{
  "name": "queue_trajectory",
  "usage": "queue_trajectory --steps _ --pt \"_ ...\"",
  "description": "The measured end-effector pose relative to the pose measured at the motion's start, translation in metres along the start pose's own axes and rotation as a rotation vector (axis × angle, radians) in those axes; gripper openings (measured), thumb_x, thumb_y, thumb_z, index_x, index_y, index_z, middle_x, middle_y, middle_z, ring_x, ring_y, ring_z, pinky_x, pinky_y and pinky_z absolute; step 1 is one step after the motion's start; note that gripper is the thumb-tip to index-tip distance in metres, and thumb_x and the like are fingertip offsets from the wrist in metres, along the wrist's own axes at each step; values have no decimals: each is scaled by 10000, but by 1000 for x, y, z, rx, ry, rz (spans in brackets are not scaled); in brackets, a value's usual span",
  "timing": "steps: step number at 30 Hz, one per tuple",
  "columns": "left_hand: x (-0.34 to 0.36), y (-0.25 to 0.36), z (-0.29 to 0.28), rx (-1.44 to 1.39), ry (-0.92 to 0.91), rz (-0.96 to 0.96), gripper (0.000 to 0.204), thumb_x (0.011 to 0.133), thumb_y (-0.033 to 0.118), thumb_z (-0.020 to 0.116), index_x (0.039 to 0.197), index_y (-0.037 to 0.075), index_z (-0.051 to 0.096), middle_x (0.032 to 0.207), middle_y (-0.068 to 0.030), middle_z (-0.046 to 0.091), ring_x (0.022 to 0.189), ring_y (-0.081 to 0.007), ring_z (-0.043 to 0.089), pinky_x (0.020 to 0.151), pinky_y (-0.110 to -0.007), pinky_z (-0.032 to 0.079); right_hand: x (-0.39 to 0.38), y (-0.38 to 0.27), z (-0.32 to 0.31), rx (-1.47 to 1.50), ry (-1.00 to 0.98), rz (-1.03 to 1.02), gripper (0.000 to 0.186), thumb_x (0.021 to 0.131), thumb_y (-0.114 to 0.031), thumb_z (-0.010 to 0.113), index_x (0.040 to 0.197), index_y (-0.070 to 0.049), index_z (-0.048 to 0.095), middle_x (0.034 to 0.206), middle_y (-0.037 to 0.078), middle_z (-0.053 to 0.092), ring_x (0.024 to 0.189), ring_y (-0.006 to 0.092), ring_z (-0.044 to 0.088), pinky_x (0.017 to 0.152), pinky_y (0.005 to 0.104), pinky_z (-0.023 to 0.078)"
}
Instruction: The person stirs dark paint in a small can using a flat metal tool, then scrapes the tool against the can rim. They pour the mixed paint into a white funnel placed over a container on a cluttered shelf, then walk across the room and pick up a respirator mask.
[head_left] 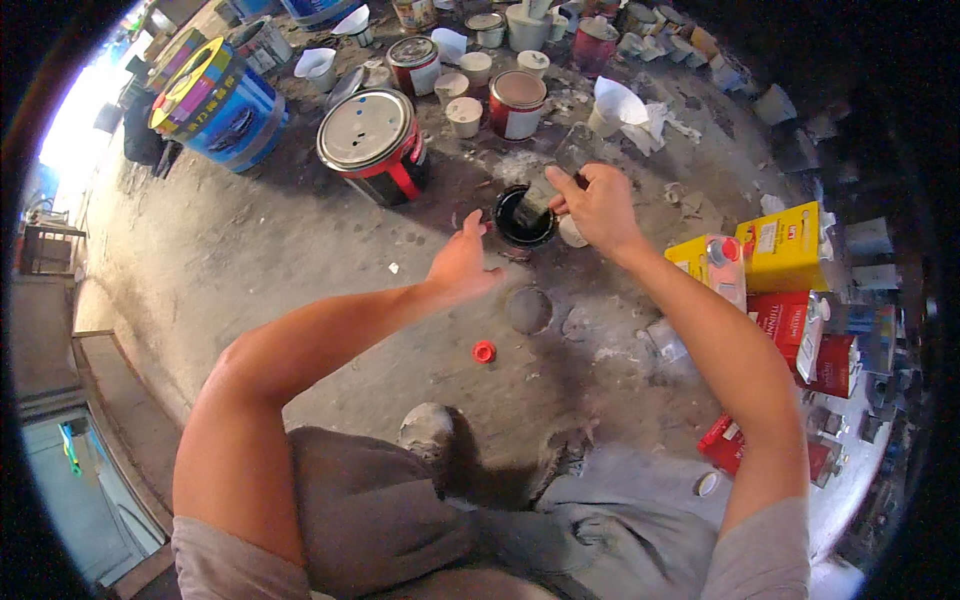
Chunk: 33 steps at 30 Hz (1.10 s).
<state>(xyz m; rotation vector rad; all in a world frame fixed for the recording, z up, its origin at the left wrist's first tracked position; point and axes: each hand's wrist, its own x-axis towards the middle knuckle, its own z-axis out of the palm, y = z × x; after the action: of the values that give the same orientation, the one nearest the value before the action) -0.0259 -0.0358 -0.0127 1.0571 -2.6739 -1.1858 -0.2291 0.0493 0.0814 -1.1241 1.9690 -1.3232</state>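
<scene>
A small open can (pixel 516 236) with a black rim and dark inside stands on the floor ahead of me. My right hand (pixel 603 210) grips a flat stirring stick (pixel 538 198), its lower part down in that can. My left hand (pixel 462 258) reaches beside the can on its left, fingers spread and apart; whether they touch it I cannot tell. A large red-and-black lidded can (pixel 362 135) stands beyond my left hand. A red cap (pixel 484 352) lies on the floor below the small can.
Blue buckets (pixel 230 120), lidded cans (pixel 517 108) and pale cups (pixel 615 112) line the back. Yellow rectangular cans (pixel 775 250) and red cans (pixel 775 320) crowd the right beside my arm. A doorframe edge (pixel 105 390) runs along the lower left.
</scene>
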Motion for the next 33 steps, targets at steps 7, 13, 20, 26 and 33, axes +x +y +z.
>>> queue_trajectory --steps 7,13,20,26,33 --pt "-5 2 -6 19 -6 37 1046 745 276 785 1485 -73 133 1427 -242 496 1295 -398 489 1076 -435 418 3 1 -4 -529 -25 -523 439 909 -273 681 637 54 571 664 209 643 628 349 660 593 430 488" --pt "-8 -2 -4 15 -4 24 1020 744 268 776 1475 -61 145 1430 -219 501 1299 -392 477 1072 -447 422 1 2 -2 33 78 -5 462 902 -282 687 584 34 572 627 191 590 594 368 604 555 463 451" --pt "-6 -5 -6 25 -5 36 1023 743 287 785 1469 -57 151 1435 -210 500 1295 -385 485 1069 -440 419 0 4 -4 -492 69 -321 454 905 -247 663 564 34 560 676 219 613 612 391 610 569 473 457" --pt "-1 -3 -5 -47 -36 -37 1038 736 289 803 1478 -59 165 1438 -217 497 1281 -381 507 1063 -427 425 1 0 2 -436 131 -460 438 902 -236 643 582 44 535 645 241 597 676 452 611 593 477 476" --pt "1 -14 0 -30 19 53 1060 753 302 834 1494 -32 153 1428 -246 500 1053 -356 649 974 -419 467 -1 0 4 -404 122 -370 379 905 -213 624 632 46 575 676 250 612 736 444 625 662 494 500"
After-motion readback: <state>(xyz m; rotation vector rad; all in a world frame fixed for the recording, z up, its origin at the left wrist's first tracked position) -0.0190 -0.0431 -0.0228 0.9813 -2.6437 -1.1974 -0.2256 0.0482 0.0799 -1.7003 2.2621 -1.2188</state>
